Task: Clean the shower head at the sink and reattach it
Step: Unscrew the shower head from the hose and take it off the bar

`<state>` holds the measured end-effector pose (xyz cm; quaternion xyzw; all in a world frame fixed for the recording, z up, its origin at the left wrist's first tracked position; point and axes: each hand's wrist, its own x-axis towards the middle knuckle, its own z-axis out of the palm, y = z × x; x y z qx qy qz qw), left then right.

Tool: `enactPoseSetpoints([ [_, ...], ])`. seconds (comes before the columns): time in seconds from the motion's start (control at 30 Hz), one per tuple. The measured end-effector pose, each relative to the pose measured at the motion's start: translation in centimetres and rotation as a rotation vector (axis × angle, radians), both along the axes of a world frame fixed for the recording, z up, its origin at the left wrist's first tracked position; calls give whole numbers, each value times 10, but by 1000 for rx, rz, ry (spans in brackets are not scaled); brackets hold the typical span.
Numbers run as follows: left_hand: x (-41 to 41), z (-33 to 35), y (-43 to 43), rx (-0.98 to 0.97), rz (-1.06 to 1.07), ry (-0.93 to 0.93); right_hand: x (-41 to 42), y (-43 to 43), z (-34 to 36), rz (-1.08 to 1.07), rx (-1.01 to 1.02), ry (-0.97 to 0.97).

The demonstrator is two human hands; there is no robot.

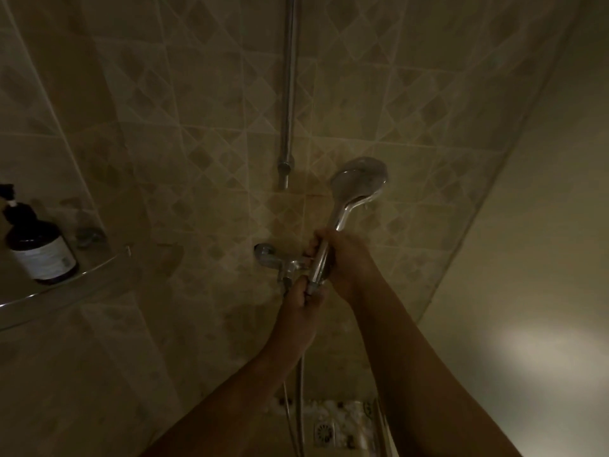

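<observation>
Against the tiled shower wall, the shower head (357,183) stood nearly upright — its long axis ran up from the handle, leaning slightly right, with the round head on top and its spray face turned to the right, away from the camera. The right hand (342,255) was wrapped closed around the handle, in front of the chrome mixer valve (275,258). Just below, the left hand (301,300) pinched the hose (300,410) fitting at the handle's base — fingers closed on it. A dark pump bottle (38,244) sat on the glass shelf (66,285) at left.

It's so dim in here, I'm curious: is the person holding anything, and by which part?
Yes: the right hand grips the shower head by its handle, and the left hand pinches the hose connector at the handle's lower end.
</observation>
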<state>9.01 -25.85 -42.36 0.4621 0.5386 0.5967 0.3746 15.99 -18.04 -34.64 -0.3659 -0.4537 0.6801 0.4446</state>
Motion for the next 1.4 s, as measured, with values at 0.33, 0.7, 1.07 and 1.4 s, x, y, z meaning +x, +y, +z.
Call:
enactPoseSetpoints([
  [0.33, 9, -4, 0, -16, -47, 21, 5, -4, -4, -117, -17, -35],
  [0.7, 4, 0, -9, -14, -83, -16, 19, 11, -2, 374, -88, 240],
  [1.07, 4, -16, -2, 31, 209, 218, -14, -12, -9, -165, 99, -123],
  [1.4, 1, -6, -8, 15, -79, 9, 9, 3, -4, 241, -94, 294],
])
